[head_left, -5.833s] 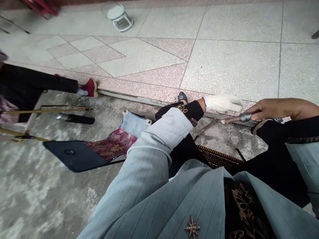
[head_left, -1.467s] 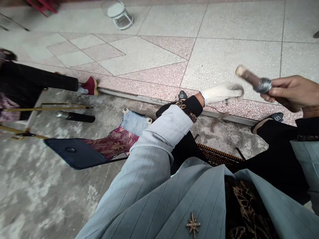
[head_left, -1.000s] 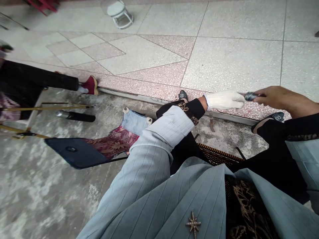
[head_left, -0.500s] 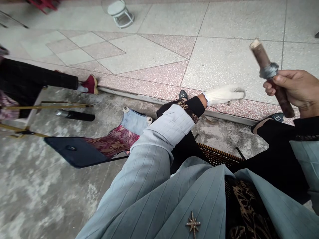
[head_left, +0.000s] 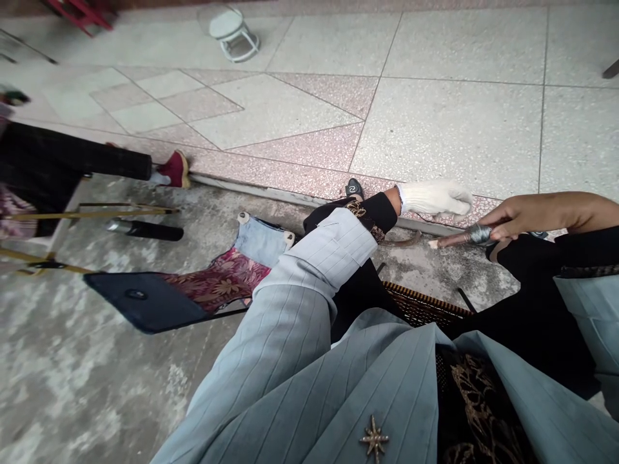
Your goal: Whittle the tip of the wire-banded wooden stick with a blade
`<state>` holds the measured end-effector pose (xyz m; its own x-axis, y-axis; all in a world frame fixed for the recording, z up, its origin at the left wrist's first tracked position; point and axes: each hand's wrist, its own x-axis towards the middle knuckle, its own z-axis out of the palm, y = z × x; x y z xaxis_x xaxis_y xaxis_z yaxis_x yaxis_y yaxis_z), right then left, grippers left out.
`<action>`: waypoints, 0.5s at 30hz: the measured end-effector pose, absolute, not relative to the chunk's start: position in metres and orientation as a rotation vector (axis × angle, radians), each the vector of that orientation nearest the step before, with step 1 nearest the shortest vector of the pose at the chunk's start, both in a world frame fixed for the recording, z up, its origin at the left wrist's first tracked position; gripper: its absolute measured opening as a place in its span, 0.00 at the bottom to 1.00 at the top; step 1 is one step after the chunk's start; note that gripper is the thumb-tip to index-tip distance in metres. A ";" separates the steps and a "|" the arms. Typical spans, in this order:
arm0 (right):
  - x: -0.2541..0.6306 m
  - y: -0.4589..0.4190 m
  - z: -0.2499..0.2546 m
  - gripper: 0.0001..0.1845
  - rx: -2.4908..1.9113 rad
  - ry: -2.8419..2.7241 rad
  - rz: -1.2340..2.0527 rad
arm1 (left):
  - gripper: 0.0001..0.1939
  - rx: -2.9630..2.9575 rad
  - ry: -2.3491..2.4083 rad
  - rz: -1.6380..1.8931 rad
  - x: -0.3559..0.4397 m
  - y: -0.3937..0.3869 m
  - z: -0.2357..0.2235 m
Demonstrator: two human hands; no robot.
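My left hand (head_left: 438,197), in a white knitted glove, hangs ahead of my knee with its fingers curled in. Whether anything is inside those fingers is hidden. My right hand (head_left: 529,214) is bare and closed around a short brown wooden stick (head_left: 452,240). Grey tape or wrapping circles the stick beside my fingers. Its pale cut end points left, low over the concrete, below the gloved hand and apart from it. The stick's other end is covered by my hand. A thin curved brown piece (head_left: 406,242) shows under my left wrist.
A low step edge (head_left: 271,193) divides rough concrete from terrazzo tiles. To my left are a folding chair (head_left: 145,299) with patterned cloth, a dark bottle-like cylinder (head_left: 149,229) and a seated person's leg (head_left: 91,151). A white stool (head_left: 232,32) stands farther off. Woven seating (head_left: 420,304) shows beneath me.
My right hand has come down and to the left, swinging the stick from steeply tilted to nearly level. My gloved hand has shifted slightly, its fingers curled more tightly.
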<state>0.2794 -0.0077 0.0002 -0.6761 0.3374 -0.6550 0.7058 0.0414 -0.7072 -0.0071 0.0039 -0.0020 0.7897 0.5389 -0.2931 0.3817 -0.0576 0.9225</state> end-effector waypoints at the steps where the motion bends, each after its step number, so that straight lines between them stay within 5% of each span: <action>1: 0.281 -0.009 0.006 0.32 1.107 2.023 -1.725 | 0.06 1.633 0.739 0.186 -0.007 0.005 -0.002; 10: 0.244 -0.035 0.045 0.06 2.578 2.109 -2.093 | 0.12 1.555 0.612 0.316 -0.003 0.006 -0.016; 15: 0.246 -0.014 0.028 0.04 2.763 2.085 -1.460 | 0.12 1.664 0.591 0.237 0.001 -0.001 -0.013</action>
